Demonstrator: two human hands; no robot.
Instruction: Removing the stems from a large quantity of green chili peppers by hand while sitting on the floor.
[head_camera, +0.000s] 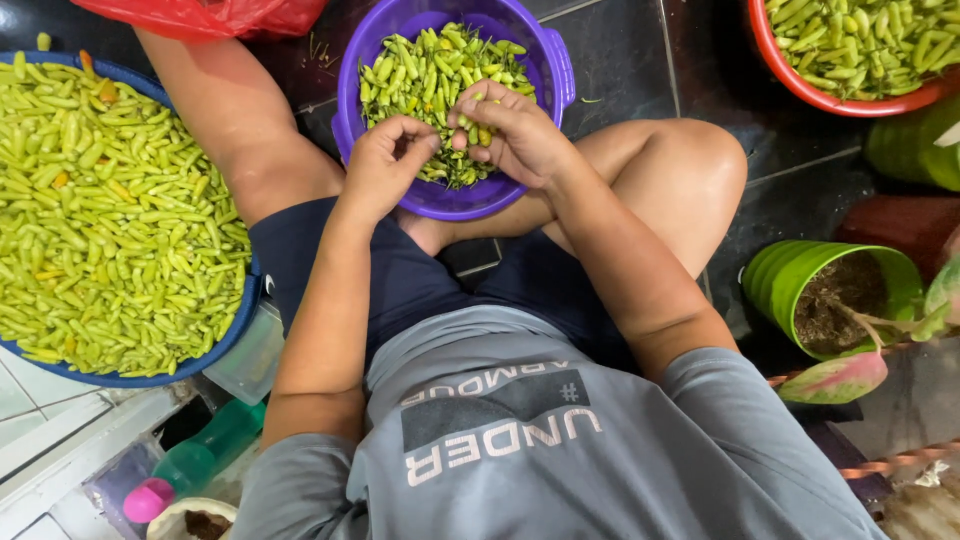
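A purple plastic basket (552, 70) with small green chili peppers (425, 70) sits on the dark floor between my crossed legs. My left hand (385, 160) is curled over its near rim, fingertips pinched together on a small pepper piece that I can barely make out. My right hand (515, 130) hovers just beside it over the peppers, fingers closed on a few green chilies (483, 133). The two hands nearly touch at the fingertips.
A large blue basin (190, 368) heaped with green chilies (110, 210) is at my left. A red bowl (800, 90) of chilies stands at top right. A green pot (780, 285) with soil and a pink-leafed plant is at right. A red bag (210, 15) lies at top; a green bottle (200, 460) at bottom left.
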